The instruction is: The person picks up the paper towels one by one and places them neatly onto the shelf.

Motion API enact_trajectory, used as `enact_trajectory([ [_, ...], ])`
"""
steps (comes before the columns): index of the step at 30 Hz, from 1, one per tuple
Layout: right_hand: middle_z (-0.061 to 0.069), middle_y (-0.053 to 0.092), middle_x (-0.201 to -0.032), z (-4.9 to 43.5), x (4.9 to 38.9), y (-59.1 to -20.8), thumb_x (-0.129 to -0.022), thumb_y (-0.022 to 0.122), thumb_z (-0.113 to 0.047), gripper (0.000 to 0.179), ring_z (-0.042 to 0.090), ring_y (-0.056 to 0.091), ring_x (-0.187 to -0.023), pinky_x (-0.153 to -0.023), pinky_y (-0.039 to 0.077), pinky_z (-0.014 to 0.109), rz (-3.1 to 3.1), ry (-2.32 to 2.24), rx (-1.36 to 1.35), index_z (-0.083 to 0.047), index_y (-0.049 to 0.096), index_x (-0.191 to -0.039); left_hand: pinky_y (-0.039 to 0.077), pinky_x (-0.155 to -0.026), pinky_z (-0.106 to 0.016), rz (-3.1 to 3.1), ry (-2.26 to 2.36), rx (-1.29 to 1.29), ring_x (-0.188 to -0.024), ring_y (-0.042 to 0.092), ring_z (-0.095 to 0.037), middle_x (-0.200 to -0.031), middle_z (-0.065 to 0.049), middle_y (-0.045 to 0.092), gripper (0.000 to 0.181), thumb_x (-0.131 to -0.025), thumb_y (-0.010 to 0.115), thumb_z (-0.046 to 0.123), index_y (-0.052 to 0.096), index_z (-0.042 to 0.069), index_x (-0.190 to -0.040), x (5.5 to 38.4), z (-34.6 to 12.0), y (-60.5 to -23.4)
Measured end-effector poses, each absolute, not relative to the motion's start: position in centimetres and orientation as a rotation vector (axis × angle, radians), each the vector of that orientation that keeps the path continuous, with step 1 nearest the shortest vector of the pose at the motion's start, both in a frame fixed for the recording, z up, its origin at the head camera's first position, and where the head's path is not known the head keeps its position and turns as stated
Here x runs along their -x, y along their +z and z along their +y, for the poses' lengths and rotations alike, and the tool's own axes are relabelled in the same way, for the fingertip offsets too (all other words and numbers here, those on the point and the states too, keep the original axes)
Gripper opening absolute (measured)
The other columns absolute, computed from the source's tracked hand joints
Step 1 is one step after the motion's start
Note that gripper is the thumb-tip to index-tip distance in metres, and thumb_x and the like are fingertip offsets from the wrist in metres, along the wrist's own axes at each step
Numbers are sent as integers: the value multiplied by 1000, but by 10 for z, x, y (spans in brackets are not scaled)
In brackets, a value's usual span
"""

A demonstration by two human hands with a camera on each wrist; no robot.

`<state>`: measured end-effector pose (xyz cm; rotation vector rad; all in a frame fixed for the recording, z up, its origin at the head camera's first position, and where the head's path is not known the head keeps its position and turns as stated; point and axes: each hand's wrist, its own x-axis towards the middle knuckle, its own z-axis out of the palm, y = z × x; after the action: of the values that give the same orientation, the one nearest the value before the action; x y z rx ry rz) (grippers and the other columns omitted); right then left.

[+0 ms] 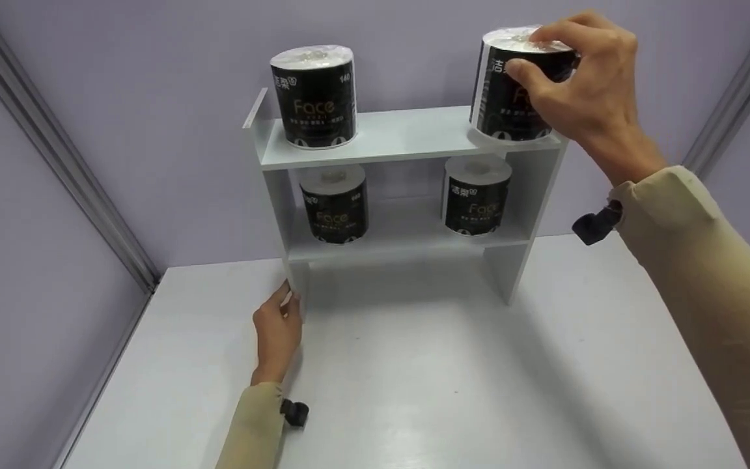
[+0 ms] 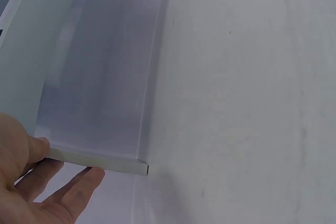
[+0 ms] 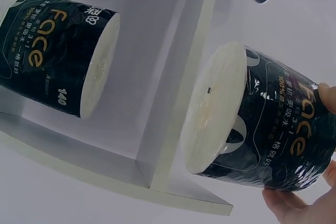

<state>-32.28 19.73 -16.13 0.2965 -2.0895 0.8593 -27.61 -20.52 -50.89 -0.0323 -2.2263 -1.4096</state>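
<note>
A white two-tier shelf stands on the table against the back wall. My left hand pinches the lower part of its left side panel, and in the left wrist view the thumb lies on one face with fingers on the other. At the top right, my right hand grips a black-wrapped toilet paper roll from above and the side. The right wrist view shows the white underside of this roll, tilted beside the top board's edge.
Another wrapped roll stands at the left of the top board. Below it, one roll is on the left of the middle board and one on the right. The white table extends in front, with grey-lilac walls around.
</note>
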Motion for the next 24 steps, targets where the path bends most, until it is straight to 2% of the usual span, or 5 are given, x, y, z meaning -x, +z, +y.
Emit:
enact_trajectory([
  [12,-12,65,-108,191,331,-163,-84,84,-38,43,3,53,-107,-95,42,19,-2093,848,-297,-9,83,-116,61,-101,-46,-2225,-1389,29,-128,68,-42,-150,-28,58,42,-109,60,8,56,-10,-147,277,-206,-508],
  [19,-7,67,-109,190,335,-163,-85,84,-37,42,3,54,-107,-98,42,23,-2091,839,-298,-9,83,-116,62,-96,-45,-2213,-1380,47,-126,69,-41,-149,-30,58,42,-108,59,2,55,-11,-147,279,-204,-509],
  [24,-7,66,-110,189,338,-163,-85,84,-37,43,5,55,-108,-96,43,19,-2096,853,-290,-8,82,-117,62,-97,-46,-2222,-1397,34,-127,69,-42,-150,-28,58,42,-108,59,3,55,-10,-148,278,-204,-509],
])
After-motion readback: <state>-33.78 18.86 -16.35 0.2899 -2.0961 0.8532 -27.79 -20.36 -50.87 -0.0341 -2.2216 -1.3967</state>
